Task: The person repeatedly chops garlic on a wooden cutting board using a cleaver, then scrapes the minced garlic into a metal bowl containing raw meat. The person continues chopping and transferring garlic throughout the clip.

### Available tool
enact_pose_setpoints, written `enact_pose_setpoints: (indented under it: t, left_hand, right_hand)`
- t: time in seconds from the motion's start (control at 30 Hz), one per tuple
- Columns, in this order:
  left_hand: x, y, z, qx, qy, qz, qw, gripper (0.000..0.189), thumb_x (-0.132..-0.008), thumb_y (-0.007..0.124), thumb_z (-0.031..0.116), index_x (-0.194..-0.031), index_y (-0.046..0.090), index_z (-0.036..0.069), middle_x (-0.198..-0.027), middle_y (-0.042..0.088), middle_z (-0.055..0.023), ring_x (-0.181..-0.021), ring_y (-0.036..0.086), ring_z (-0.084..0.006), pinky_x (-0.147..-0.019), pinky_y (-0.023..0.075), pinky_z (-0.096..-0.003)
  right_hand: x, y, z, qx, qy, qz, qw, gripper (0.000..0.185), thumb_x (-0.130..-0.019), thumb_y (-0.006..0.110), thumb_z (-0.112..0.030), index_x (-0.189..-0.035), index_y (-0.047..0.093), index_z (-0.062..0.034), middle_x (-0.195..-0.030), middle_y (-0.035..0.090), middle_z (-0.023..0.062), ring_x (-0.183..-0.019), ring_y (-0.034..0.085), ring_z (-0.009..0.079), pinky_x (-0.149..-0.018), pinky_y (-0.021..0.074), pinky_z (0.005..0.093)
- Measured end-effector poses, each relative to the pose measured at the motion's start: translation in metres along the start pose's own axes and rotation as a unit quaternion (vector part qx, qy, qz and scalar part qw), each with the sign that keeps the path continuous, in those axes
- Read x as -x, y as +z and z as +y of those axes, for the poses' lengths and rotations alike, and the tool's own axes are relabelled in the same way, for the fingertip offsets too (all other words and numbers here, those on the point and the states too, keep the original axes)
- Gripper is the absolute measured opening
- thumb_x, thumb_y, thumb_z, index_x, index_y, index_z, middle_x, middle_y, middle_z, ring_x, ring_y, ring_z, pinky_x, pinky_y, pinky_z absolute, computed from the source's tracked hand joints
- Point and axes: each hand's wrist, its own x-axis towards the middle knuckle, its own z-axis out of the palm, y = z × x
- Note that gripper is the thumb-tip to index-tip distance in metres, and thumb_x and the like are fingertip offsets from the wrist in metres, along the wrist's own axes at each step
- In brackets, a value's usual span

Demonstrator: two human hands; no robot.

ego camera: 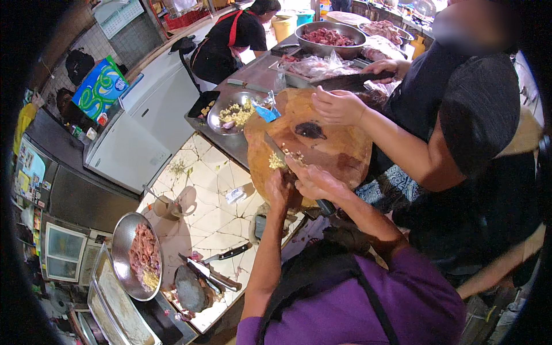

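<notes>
My right hand (312, 177) lies over a knife (276, 146) whose blade points away across a round wooden chopping board (280, 101). Its black handle sticks out behind, toward my body. Finely chopped garlic (276, 161) clings beside the blade, with more bits to its right. At the board's near edge my left hand (278, 187) is close to the garlic, fingers curled and partly hidden, so its grip is unclear. Beyond the board's left edge rests a metal bowl (214, 118) of chopped yellowish pieces, with a torn blue packet (267, 113) at its rim.
At right, a co-worker's hand (338, 105) reaches over the board; the other holds a dark cleaver (340, 81). A large bowl (360, 51) of cut meat stands behind. On the tiled counter are a stone (192, 289), knives (233, 251) and a bowl (116, 246) of ground meat.
</notes>
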Motion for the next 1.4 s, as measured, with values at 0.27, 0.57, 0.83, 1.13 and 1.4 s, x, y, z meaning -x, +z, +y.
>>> enact_pose_setpoints:
  t: [0.27, 0.57, 0.83, 1.13, 1.4]
  left_hand:
    - [0.003, 0.012, -0.019, 0.079, -0.012, 0.033, 0.996, 0.022, -0.073, 0.056, 0.004, -0.094, 0.048, 0.005, -0.078, 0.057, -0.0193, -0.071, 0.057, -0.0398, -0.061, 0.044, -0.0433]
    - [0.008, 0.006, -0.001, 0.038, 0.009, 0.137, 0.99, 0.023, -0.069, 0.059, -0.003, -0.091, 0.055, 0.004, -0.081, 0.057, -0.0129, -0.078, 0.057, -0.0266, -0.071, 0.0457, -0.0327]
    - [0.028, -0.015, 0.02, 0.024, -0.002, 0.042, 0.999, 0.018, -0.07, 0.061, 0.004, -0.088, 0.058, 0.003, -0.082, 0.057, -0.0161, -0.078, 0.057, -0.0334, -0.068, 0.046, -0.0404]
    - [0.035, -0.002, 0.028, 0.027, -0.082, 0.006, 0.996, 0.024, -0.07, 0.063, 0.005, -0.094, 0.06, 0.005, -0.085, 0.056, -0.0192, -0.076, 0.057, -0.036, -0.065, 0.0468, -0.0412]
    - [0.004, -0.016, -0.004, -0.024, -0.118, 0.106, 0.987, 0.021, -0.07, 0.063, 0.007, -0.09, 0.064, 0.004, -0.088, 0.061, -0.0165, -0.081, 0.06, -0.0308, -0.067, 0.0475, -0.0373]
  right_hand:
    - [-0.003, 0.003, 0.003, 0.028, -0.012, 0.048, 0.998, 0.069, -0.074, 0.052, -0.011, -0.136, 0.023, -0.0047, -0.076, 0.058, 0.0287, -0.075, 0.057, 0.0449, -0.067, 0.0452, 0.0518]
    - [-0.013, -0.019, 0.021, 0.005, -0.041, 0.025, 0.999, 0.072, -0.075, 0.053, -0.012, -0.139, 0.022, -0.0132, -0.079, 0.058, 0.0283, -0.073, 0.057, 0.0445, -0.065, 0.0439, 0.0511]
    - [-0.027, -0.04, 0.046, 0.043, -0.128, 0.005, 0.991, 0.072, -0.073, 0.053, -0.011, -0.14, 0.025, -0.0135, -0.088, 0.057, 0.0272, -0.075, 0.059, 0.0377, -0.068, 0.0459, 0.0429]
    - [-0.027, -0.072, 0.063, 0.049, -0.148, 0.047, 0.987, 0.06, -0.078, 0.052, -0.008, -0.135, 0.036, -0.0132, -0.123, 0.05, 0.0214, -0.109, 0.052, 0.035, -0.092, 0.0407, 0.0386]
    - [0.01, -0.048, 0.045, 0.181, -0.019, -0.023, 0.983, 0.059, -0.079, 0.055, -0.018, -0.134, 0.037, -0.0138, -0.086, 0.06, 0.0264, -0.081, 0.061, 0.0401, -0.072, 0.0474, 0.045]
